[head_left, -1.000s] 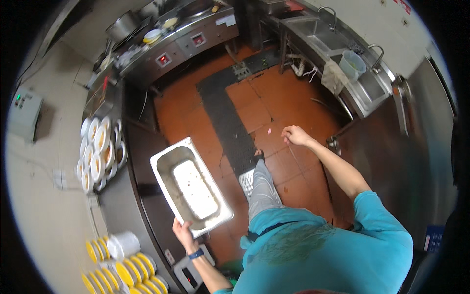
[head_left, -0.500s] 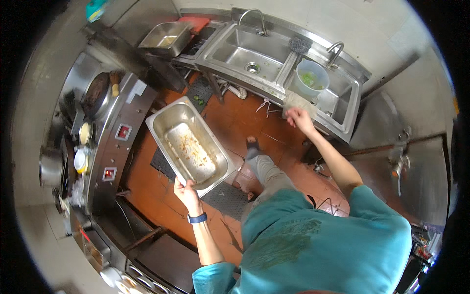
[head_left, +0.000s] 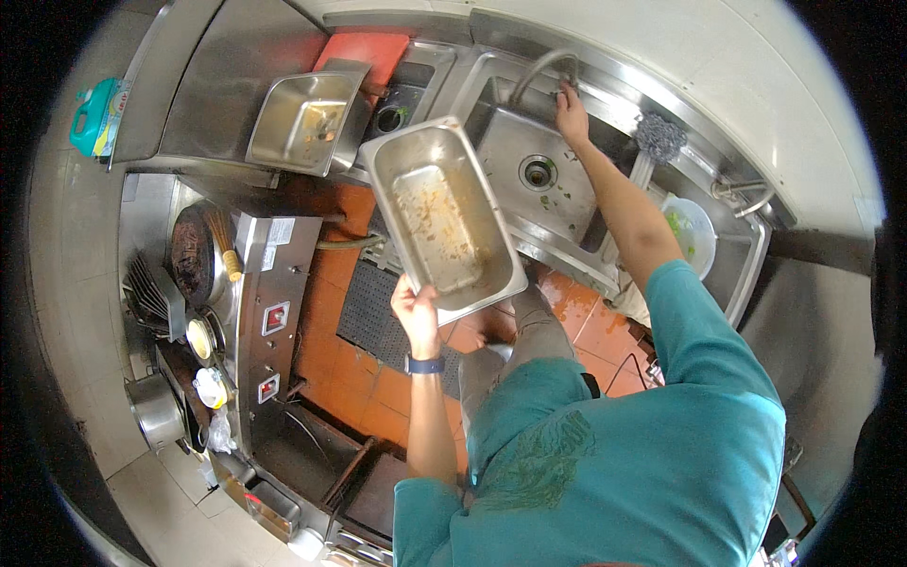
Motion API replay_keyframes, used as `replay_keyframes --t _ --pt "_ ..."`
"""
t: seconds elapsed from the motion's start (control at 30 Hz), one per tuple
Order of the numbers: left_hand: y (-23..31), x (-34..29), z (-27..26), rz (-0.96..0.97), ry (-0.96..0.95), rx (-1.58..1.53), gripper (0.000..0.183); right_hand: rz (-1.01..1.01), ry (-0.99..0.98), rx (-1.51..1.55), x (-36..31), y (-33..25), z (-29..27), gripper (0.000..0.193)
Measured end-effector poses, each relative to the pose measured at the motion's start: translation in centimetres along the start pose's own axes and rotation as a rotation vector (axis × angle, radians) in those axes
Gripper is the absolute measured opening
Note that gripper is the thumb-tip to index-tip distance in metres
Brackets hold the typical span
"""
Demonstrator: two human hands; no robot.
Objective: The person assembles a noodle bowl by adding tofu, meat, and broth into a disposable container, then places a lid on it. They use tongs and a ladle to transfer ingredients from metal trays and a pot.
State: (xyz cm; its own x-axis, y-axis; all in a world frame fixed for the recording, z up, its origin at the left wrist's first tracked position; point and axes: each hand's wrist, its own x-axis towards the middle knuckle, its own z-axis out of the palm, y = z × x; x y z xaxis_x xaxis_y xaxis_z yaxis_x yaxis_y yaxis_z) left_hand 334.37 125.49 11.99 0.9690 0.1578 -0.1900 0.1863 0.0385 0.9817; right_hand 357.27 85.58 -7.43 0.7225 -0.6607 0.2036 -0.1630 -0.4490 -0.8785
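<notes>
My left hand [head_left: 416, 307], a dark watch at its wrist, is closed on the near rim of a deep rectangular steel pan [head_left: 501, 241]. Brown and orange food bits cling to the pan's bottom. It is held out tilted, overlapping the front left corner of the left sink basin [head_left: 501, 142]. My right hand [head_left: 570, 118] reaches across that basin to the back ledge, its fingers closed at the base of the curved faucet [head_left: 537, 74]. The fingertips are partly hidden there. Green scraps lie around the basin's drain [head_left: 538, 172]. No running water shows.
A second steel pan [head_left: 269, 118] and a red board [head_left: 364, 55] sit left of the sinks. A grey scouring pad [head_left: 659, 137] rests on the divider; a white bucket [head_left: 694, 231] stands in the right basin. The stove [head_left: 269, 312] lines the left, with a black mat [head_left: 368, 307] on the floor.
I have moved up to the left sink. My right hand has gone from beside the cloth at the right basin's front to the left faucet. The held pan has come along toward the sink.
</notes>
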Motion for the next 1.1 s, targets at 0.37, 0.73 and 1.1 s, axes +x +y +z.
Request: replay_keyframes --t 0.37,0.73,1.1 --pt "1.0 11.8 6.3 -0.136 -0.228 0.005 0.016 0.457 -0.465 -0.350 5.3 -4.3 0.7 0.045" --pt "-4.1 20.5 9.1 -0.207 -0.619 -0.062 0.009 0.664 -0.236 -0.187 -18.3 -10.2 -13.4 0.025" --pt "-6.4 21.7 10.8 -0.399 -0.644 -0.033 0.023 0.418 -0.001 -0.528 -12.5 -5.0 -19.5 0.028"
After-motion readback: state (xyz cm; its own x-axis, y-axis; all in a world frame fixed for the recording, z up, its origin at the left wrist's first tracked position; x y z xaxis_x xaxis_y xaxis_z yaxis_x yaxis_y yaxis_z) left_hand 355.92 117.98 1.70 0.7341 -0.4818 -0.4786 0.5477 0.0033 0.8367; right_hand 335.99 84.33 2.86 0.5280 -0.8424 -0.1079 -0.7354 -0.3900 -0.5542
